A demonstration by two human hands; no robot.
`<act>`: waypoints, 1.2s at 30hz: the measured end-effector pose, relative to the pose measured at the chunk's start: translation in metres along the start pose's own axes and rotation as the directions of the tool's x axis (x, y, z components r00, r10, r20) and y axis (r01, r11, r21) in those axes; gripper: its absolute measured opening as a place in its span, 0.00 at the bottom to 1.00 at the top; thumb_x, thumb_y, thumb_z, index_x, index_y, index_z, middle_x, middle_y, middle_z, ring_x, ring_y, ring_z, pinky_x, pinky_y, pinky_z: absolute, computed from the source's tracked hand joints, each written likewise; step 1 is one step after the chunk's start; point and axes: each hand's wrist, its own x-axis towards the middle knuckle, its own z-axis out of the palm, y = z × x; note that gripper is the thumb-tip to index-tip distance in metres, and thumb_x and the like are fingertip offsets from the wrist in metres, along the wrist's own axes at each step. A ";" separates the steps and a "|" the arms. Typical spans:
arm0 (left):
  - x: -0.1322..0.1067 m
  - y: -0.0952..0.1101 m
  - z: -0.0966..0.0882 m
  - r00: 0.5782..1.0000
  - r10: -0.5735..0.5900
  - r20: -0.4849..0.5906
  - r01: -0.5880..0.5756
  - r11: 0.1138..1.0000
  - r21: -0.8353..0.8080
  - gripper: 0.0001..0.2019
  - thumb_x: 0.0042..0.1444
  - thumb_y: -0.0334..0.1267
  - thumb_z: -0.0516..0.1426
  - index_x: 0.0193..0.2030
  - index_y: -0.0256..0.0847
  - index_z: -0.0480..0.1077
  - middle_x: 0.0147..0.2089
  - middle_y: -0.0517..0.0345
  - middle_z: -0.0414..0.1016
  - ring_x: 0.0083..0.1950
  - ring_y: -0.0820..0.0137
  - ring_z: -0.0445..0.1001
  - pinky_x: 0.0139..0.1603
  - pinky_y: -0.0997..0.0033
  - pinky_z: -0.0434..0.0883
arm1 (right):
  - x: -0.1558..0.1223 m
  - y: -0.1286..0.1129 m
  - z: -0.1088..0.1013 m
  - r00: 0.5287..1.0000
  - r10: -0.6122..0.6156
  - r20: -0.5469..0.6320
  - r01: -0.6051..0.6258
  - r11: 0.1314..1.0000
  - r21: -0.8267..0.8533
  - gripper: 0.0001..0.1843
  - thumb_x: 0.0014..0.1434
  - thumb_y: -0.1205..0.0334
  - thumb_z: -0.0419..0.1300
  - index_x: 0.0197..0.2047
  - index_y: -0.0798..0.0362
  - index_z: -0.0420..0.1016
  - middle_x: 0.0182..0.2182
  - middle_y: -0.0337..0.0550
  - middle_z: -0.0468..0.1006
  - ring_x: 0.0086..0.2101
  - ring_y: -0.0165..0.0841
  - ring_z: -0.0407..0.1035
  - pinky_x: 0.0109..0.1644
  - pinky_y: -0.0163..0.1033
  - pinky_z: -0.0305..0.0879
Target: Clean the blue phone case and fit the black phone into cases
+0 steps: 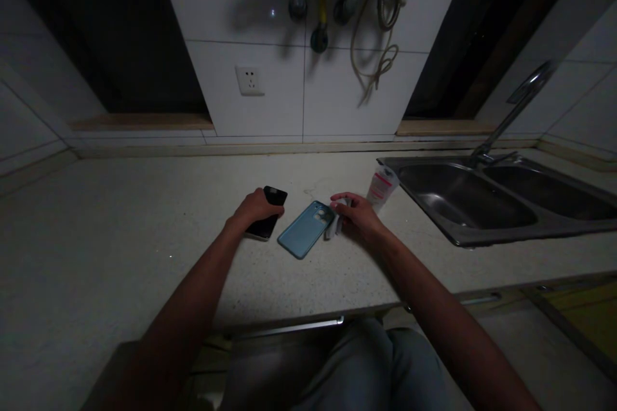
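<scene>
My left hand (253, 209) is closed around a black smartphone (265, 227), its dark face up, at or just above the counter. To the right of the phone a blue phone case (303, 231) lies on the counter, its camera cutout at the far end. Just beyond the case's right edge, my right hand (357, 213) pinches a crumpled whitish tissue or cloth (333, 228), partly covered by the fingers. Behind that hand stands a clear plastic cup (382, 186) with red print.
A double steel sink (463, 196) with a tall faucet (513, 109) is set into the counter (120, 218) on the right. On the tiled wall are a socket (249, 80), hoses with valves (319, 37) and a looped cord (384, 67). A drawer handle (299, 327) lies below the front edge.
</scene>
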 end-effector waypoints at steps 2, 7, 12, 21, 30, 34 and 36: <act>-0.003 0.005 0.000 0.999 -0.026 0.036 0.034 0.968 -0.247 0.27 0.35 0.47 0.71 0.40 0.38 0.70 0.38 0.43 0.79 0.37 0.56 0.78 0.35 0.63 0.70 | -0.001 -0.002 0.001 1.000 0.015 0.011 -0.015 1.000 0.026 0.25 0.42 0.50 0.74 0.41 0.55 0.77 0.22 0.34 0.72 0.19 0.23 0.60 0.20 0.30 0.56; -0.012 0.023 0.019 0.941 0.118 0.318 0.216 0.514 -0.830 0.17 0.45 0.45 0.69 0.35 0.37 0.71 0.29 0.54 0.76 0.26 0.69 0.73 0.29 0.69 0.71 | -0.002 -0.009 0.002 1.000 -0.012 0.024 0.009 0.995 0.102 0.25 0.39 0.55 0.76 0.41 0.54 0.78 0.27 0.38 0.77 0.24 0.26 0.66 0.27 0.34 0.63; -0.017 0.036 0.049 0.882 0.070 0.467 0.433 0.276 -0.858 0.12 0.56 0.44 0.64 0.34 0.35 0.73 0.25 0.53 0.76 0.22 0.70 0.72 0.23 0.72 0.70 | 0.001 -0.006 0.000 0.998 -0.052 0.040 0.048 0.993 0.104 0.20 0.38 0.56 0.76 0.34 0.54 0.78 0.27 0.39 0.78 0.26 0.28 0.69 0.33 0.37 0.66; -0.038 0.049 0.046 0.822 0.317 0.473 0.489 0.033 -0.871 0.30 0.63 0.56 0.48 0.55 0.30 0.72 0.45 0.37 0.81 0.50 0.52 0.79 0.53 0.49 0.73 | 0.001 -0.003 0.002 0.964 -0.130 -0.234 0.150 0.986 0.071 0.18 0.49 0.47 0.68 0.29 0.49 0.66 0.21 0.31 0.67 0.23 0.28 0.61 0.25 0.33 0.59; -0.050 0.054 0.067 0.661 0.528 0.533 0.574 0.101 -0.812 0.37 0.62 0.66 0.44 0.57 0.32 0.69 0.51 0.34 0.78 0.55 0.49 0.76 0.58 0.43 0.67 | -0.007 -0.012 -0.001 0.789 -0.527 -0.315 0.388 0.826 -0.410 0.14 0.63 0.47 0.57 0.34 0.48 0.70 0.30 0.40 0.72 0.33 0.35 0.66 0.39 0.40 0.65; -0.056 0.060 0.072 0.649 0.541 0.534 0.531 0.180 -0.828 0.40 0.59 0.70 0.43 0.58 0.35 0.68 0.51 0.35 0.77 0.54 0.49 0.76 0.57 0.43 0.66 | -0.007 -0.003 0.005 0.815 -0.580 0.015 0.511 0.706 -0.490 0.16 0.68 0.51 0.52 0.50 0.46 0.76 0.48 0.46 0.80 0.49 0.41 0.73 0.56 0.50 0.67; -0.057 0.063 0.075 0.672 0.524 0.524 0.510 0.186 -0.840 0.41 0.58 0.71 0.42 0.58 0.36 0.69 0.51 0.36 0.77 0.54 0.50 0.76 0.58 0.45 0.66 | -0.006 0.003 0.008 0.787 -0.573 0.229 0.598 0.618 -0.510 0.18 0.69 0.53 0.52 0.57 0.44 0.75 0.57 0.45 0.77 0.60 0.41 0.68 0.66 0.54 0.60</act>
